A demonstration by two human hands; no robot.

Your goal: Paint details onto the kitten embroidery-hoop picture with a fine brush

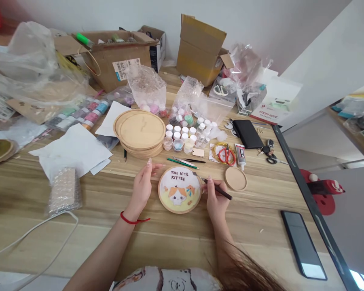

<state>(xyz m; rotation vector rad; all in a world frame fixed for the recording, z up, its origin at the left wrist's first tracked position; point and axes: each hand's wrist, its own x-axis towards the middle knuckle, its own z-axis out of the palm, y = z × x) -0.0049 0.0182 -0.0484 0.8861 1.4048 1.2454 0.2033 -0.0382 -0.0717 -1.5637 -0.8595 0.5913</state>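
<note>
A round wooden-rimmed plaque (179, 190) lies flat in front of me, with an orange and white cat face, an orange bow-like shape and the dark words "THE KITE KITTEN". My right hand (216, 198) is closed around a small black-handled spatula (221, 190), its flat grey tip over the plaque's upper right edge. Left of the plaque, my left hand (143, 184) is held with fingers stretched and nothing in it, a red string bracelet at its wrist. Just beyond the plaque lie a green pencil (182, 163) and black tweezers (195, 160).
Stacked wooden discs (139, 129), white-capped jars (185, 131), red-handled pliers (227, 155), a glue tube (240, 157) and a small wooden tray (235, 179) stand beyond the hands. A phone (303, 244) lies right, a bubble-wrapped pack (65, 190) left. Cardboard boxes (121, 60) line the back.
</note>
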